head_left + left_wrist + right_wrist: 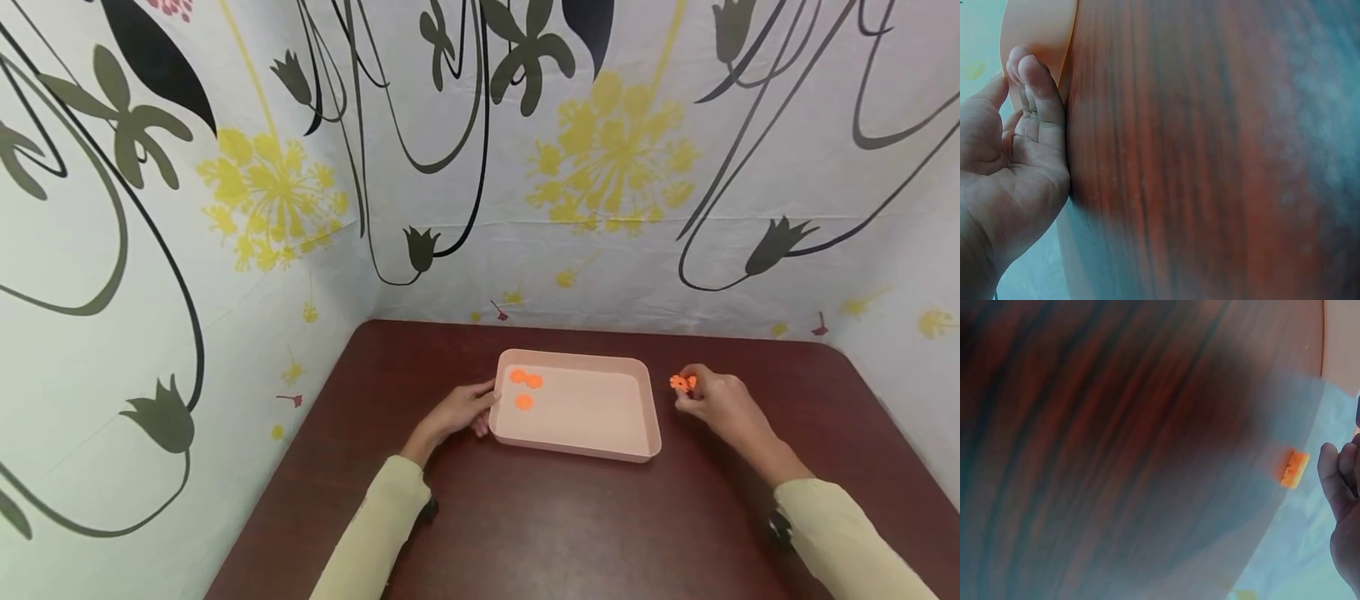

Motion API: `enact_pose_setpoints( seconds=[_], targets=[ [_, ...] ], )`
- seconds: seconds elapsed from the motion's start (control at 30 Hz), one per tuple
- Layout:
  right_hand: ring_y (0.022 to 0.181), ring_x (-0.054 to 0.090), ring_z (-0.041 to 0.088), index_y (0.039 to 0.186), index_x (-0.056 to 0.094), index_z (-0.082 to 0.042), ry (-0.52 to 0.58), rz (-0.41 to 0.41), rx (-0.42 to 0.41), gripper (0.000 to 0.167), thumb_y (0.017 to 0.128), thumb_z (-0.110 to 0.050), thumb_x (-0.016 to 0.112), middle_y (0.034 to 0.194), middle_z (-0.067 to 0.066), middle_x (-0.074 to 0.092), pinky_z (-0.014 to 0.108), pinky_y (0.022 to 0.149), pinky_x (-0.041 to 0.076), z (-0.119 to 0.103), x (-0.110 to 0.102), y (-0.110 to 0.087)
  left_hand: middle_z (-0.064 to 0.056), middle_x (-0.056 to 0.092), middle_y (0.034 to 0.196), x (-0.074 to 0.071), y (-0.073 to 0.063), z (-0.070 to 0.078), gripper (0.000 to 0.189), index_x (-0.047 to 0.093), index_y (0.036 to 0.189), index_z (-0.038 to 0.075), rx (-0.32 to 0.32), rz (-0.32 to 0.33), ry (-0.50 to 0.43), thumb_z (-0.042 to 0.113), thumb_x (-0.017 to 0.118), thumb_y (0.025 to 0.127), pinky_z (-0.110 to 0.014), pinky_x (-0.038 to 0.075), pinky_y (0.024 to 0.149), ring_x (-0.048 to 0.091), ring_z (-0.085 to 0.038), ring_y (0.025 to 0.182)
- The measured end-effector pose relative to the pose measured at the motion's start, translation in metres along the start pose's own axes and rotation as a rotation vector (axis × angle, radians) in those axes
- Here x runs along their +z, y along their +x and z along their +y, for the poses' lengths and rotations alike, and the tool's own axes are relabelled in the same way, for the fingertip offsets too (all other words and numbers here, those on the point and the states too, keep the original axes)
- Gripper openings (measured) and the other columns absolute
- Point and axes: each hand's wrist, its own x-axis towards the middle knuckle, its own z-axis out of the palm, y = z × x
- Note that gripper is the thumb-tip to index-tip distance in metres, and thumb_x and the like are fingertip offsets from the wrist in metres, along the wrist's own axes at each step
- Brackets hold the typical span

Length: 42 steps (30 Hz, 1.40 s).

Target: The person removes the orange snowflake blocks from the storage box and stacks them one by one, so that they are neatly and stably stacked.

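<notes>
My left hand (459, 410) grips the left wall of a shallow peach tray (592, 408), thumb at its rim and fingers along the outer side. In the left wrist view, the hand (1019, 147) shows its palm, the fingertips against the tray wall (1044, 28). Several orange discs lie in the tray's left part, one a lower disc (524, 402). Beyond the tray's right end, my right hand (723, 407) pinches a small orange flower-shaped piece (678, 383) between thumb and fingers. The right wrist view catches only part of this hand (1344, 500) at its edge.
Another orange piece (1295, 469) lies on the table by the right hand. The dark red-brown wooden table (555, 517) ends at a patterned cloth wall (465, 200) behind and on both sides.
</notes>
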Motion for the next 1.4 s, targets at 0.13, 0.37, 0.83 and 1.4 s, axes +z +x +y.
enact_pose_setpoints(
  seconds=[0.13,0.37,0.83,1.4],
  targets=[
    [0.061,0.053,0.017,0.113,0.065,0.008,-0.004,0.008,0.065,0.038,0.083,-0.008,0.081,0.071,0.008,0.065,0.027,0.054,0.042,0.009,0.001,0.0,-0.003,0.061,0.07,0.0,0.0,0.0,0.057,0.046,0.161,0.02,0.01,-0.006,-0.002,0.039,0.059,0.109,-0.025,0.058,0.055,0.061,-0.012,0.055],
    [0.066,0.056,0.022,0.113,0.062,0.008,-0.004,-0.026,0.17,0.041,0.085,-0.015,0.08,0.074,0.01,0.065,0.033,0.059,0.045,0.022,-0.001,0.002,-0.003,0.062,0.071,-0.001,0.001,0.0,0.058,0.046,0.161,0.022,-0.017,-0.002,-0.009,0.041,0.06,0.108,-0.024,0.058,0.055,0.061,-0.013,0.055],
    [0.063,0.051,0.02,0.116,0.06,0.013,-0.004,-0.205,0.211,0.043,0.091,-0.017,0.078,0.074,0.011,0.06,0.031,0.055,0.041,0.031,-0.007,0.011,-0.003,0.061,0.071,-0.001,-0.002,0.002,0.058,0.046,0.161,0.02,-0.004,-0.009,-0.002,0.041,0.059,0.109,-0.025,0.058,0.056,0.062,-0.013,0.056],
    [0.061,0.05,0.019,0.115,0.06,0.014,-0.036,-0.207,0.176,0.041,0.091,-0.016,0.075,0.07,0.009,0.057,0.031,0.054,0.04,0.034,-0.005,0.01,-0.003,0.061,0.07,0.0,-0.003,0.002,0.056,0.048,0.16,0.02,0.007,-0.004,0.011,0.04,0.059,0.109,-0.025,0.058,0.055,0.061,-0.013,0.055]
  ],
)
